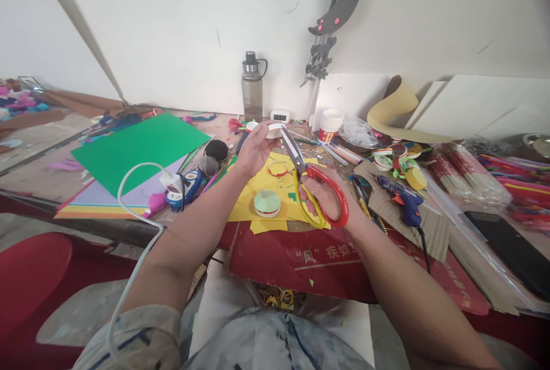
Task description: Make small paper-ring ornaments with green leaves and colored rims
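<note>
My left hand (254,151) is raised over the worktable, its fingers closed around a small white paper ring (275,129). My right hand (323,193) grips a pair of scissors (302,169) with one red and one yellow handle loop. Their blades point up and away from me, with the tips at the ring's right edge. Something white shows along the blades; whether it is a cut strip I cannot tell. Below the hands, a round pale-green-topped disc (267,203) with a banded rim lies on yellow paper (244,205). A red-and-yellow ring (277,169) lies behind it.
Green card (141,149) covers coloured sheets at left, beside a power strip (184,189) with a white cable. A grey bottle (252,89) and paper cups (330,125) stand at the back. At right are a blue glue gun (404,201) on cardboard and a black phone (509,250).
</note>
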{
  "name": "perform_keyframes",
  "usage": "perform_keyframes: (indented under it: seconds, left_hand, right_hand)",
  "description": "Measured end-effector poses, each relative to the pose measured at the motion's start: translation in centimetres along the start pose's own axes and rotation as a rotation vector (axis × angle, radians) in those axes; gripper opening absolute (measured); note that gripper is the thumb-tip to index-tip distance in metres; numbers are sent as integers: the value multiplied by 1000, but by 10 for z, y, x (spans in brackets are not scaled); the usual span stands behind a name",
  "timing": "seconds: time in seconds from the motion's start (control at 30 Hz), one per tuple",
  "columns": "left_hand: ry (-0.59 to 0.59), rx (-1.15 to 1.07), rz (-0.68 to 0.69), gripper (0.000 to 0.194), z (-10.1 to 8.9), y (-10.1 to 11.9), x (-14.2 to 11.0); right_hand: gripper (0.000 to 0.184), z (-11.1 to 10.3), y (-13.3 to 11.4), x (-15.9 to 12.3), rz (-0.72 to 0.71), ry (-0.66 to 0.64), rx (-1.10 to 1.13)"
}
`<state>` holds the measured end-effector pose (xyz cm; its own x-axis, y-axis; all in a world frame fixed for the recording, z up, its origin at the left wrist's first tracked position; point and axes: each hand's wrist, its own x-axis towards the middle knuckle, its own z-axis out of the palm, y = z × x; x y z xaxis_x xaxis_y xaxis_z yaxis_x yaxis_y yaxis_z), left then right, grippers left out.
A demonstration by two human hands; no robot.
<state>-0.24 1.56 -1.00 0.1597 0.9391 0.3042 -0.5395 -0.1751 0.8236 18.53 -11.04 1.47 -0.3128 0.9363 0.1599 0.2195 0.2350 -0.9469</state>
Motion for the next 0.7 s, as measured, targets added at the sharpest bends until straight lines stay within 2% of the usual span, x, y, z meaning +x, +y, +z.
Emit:
perform_keyframes:
  seconds: [0.5, 0.7]
  left_hand:
    - [-37, 22, 34, 30, -2, 0, 0]
    - [-31, -5, 66, 31, -2, 4, 1]
  right_hand:
    - [21, 0, 3, -1, -8, 4, -19]
    - [36, 1, 1, 3, 12, -31, 21]
